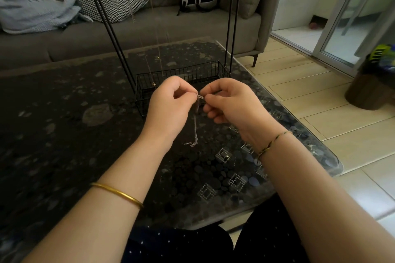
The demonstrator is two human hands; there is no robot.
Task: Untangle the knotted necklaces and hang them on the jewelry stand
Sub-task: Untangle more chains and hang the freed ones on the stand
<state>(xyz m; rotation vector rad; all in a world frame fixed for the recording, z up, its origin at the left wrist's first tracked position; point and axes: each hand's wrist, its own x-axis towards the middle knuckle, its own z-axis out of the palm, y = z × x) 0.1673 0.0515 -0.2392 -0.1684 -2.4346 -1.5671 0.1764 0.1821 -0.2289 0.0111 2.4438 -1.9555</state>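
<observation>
Head view: left hand (168, 105), right hand (234, 104) pinch silver necklace (195, 127), seemingly at knot.

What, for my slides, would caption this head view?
Left hand and right hand pinch a silver necklace before the jewelry stand.

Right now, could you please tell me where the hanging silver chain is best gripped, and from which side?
Grip the silver chain at its top end, where the left hand and right hand pinch it, coming in from either side. The strand hangs straight down from there; its loose lower end looks bunched, so a low grip would probably tangle it.
</observation>
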